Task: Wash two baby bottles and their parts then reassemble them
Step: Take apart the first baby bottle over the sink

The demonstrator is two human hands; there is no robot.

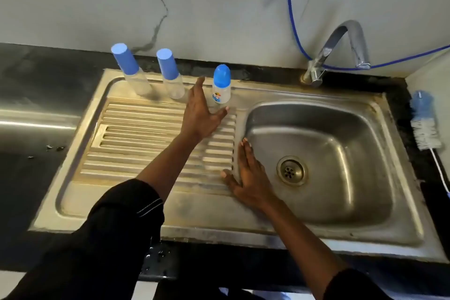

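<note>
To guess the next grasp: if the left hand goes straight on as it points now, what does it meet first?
Probably the small bottle, standing between the spread thumb and fingers of the left hand; the fingertips aim left of it. Depth is unclear.

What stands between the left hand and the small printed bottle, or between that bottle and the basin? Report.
Nothing visible. The left hand is open right beside the small printed bottle. Only bare steel lies between bottle and basin; the two taller bottles stand left of it, and the right hand rests on the basin's rim.
</note>
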